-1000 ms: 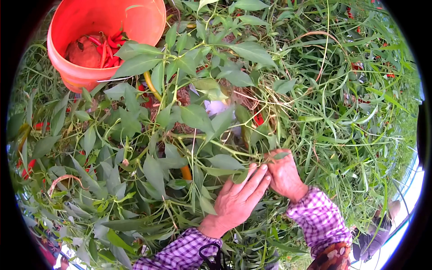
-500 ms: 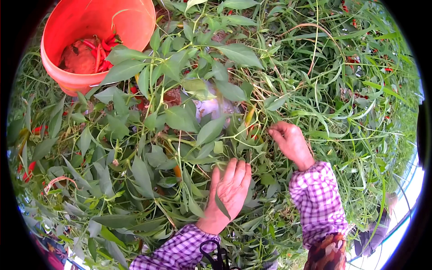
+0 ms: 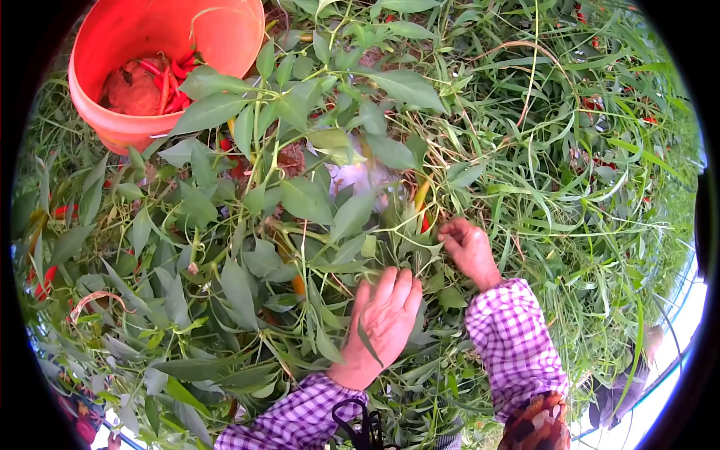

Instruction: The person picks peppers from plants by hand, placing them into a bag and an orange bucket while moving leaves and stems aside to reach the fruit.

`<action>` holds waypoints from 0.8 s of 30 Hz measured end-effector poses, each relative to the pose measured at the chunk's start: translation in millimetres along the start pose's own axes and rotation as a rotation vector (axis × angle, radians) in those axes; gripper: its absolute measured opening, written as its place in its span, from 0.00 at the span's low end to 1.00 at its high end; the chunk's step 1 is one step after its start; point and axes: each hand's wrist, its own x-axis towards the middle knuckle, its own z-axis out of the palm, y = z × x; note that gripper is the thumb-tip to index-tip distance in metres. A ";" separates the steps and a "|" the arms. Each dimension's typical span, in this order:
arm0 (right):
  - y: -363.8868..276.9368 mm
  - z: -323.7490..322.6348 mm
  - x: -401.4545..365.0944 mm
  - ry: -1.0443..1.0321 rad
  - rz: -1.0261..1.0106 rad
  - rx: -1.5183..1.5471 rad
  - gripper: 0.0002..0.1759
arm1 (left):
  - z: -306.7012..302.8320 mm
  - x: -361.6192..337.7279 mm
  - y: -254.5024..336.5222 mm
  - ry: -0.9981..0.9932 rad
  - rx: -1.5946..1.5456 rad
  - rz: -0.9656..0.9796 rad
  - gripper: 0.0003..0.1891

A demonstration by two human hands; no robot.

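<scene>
My left hand [image 3: 384, 321] lies over the leaves of a pepper plant [image 3: 307, 199], back up, fingers stretched out, with a leaf crossing its back. Just to the right, my right hand [image 3: 469, 255] has its fingers curled together at the edge of the foliage; whatever they may hold is hidden. A red chili pepper [image 3: 426, 223] shows close to the right fingertips, and a yellowish-orange pepper [image 3: 421, 195] hangs just above it. Another orange pepper [image 3: 298, 285] peeks out among leaves left of my left hand.
A red bucket [image 3: 244, 45] stands at the upper left, with several red chili peppers [image 3: 166, 88] at its bottom. Long grass [image 3: 570, 165] grows thickly on the right. More red peppers [image 3: 46, 283] show in the foliage at far left. A pale shiny sheet [image 3: 360, 176] lies beneath the leaves.
My right hand has moved down and slightly left, nearer my left hand. The left hand has stayed nearly in place.
</scene>
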 end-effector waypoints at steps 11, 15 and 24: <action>-22.7 1.7 2.1 -0.062 -0.300 -0.944 0.14 | 4.5 1.2 6.8 -0.108 0.017 -0.046 0.21; -15.3 6.2 13.8 -0.221 -0.012 -0.833 0.18 | 12.2 -2.8 3.6 -0.119 0.006 -0.085 0.19; -4.7 -13.8 -46.0 -0.084 0.134 -0.589 0.15 | 5.3 -0.2 4.9 -0.086 0.008 -0.031 0.16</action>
